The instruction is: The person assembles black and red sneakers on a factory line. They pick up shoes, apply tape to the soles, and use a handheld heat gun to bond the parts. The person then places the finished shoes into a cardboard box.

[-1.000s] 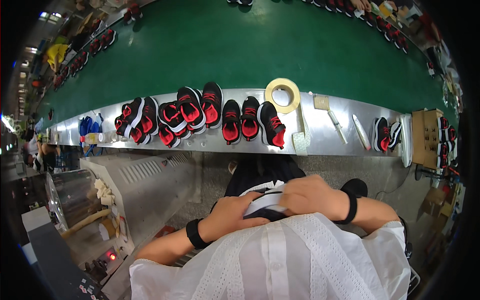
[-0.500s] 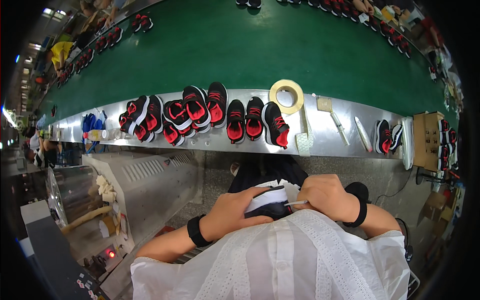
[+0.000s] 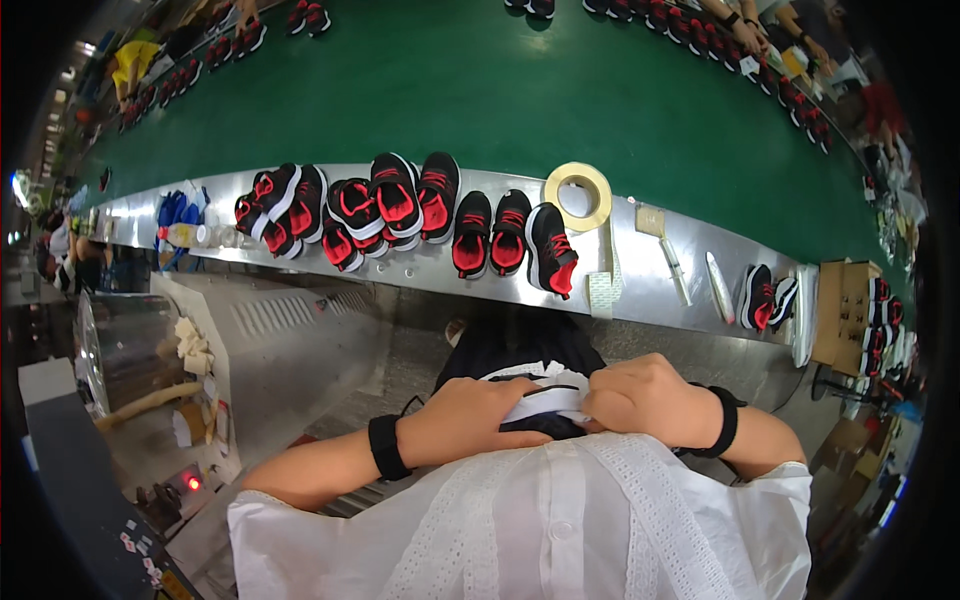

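Close to my body, in my lap, lies a dark shoe with a white sole (image 3: 552, 402). My left hand (image 3: 470, 412) is wrapped round its left side, thumb toward me and fingers over the far side. My right hand (image 3: 642, 402) is closed, its fingertips pressed against the right end of the shoe. Whatever sits inside those fingers is hidden by the knuckles. White crumpled material (image 3: 545, 370) shows just beyond the shoe, and the shoe's underside and far end are mostly covered.
On the metal ledge ahead stand several black-and-red shoes (image 3: 470, 235), a tape roll (image 3: 578, 197), a syringe-like tube (image 3: 675, 272) and a white pen-like tool (image 3: 720, 290). Beyond runs a green belt (image 3: 450, 90). A metal machine (image 3: 270, 340) stands left; a cardboard box (image 3: 842, 315) stands right.
My right hand has shifted in against the shoe, and the thin pale tool that showed at its fingertips is out of sight. The shoe has turned slightly in my left hand.
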`<state>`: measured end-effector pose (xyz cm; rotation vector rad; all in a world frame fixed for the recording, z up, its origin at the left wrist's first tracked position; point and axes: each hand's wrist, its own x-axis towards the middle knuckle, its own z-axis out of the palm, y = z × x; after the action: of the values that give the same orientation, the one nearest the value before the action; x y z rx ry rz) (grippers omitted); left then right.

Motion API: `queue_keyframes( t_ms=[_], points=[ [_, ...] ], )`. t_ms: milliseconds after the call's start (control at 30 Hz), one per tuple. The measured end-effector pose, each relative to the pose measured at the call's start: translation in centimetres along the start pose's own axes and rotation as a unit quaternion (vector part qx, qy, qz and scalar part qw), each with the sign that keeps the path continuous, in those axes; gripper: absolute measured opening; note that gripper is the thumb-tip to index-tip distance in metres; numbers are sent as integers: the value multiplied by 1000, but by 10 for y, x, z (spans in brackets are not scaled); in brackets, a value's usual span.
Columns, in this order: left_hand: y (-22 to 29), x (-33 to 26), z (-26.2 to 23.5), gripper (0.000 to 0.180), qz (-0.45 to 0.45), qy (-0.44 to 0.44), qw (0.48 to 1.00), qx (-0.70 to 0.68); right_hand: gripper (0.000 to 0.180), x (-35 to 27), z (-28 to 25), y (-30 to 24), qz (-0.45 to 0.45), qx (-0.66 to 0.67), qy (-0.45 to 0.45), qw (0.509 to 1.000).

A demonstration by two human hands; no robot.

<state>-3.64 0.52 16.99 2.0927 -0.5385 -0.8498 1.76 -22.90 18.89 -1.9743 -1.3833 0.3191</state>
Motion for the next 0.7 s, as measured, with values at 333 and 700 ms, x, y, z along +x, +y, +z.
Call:
queue_keyframes(
  t_ms=[333,700],
  points=[
    [2,10,-6,61,-23,-46,998,-28,15,17,2,5,-31,-17,-12,999],
    [-1,11,-5,67,-13,-44,997,-59,14,19,10,3,-25,-12,-12,1000]
  ],
)
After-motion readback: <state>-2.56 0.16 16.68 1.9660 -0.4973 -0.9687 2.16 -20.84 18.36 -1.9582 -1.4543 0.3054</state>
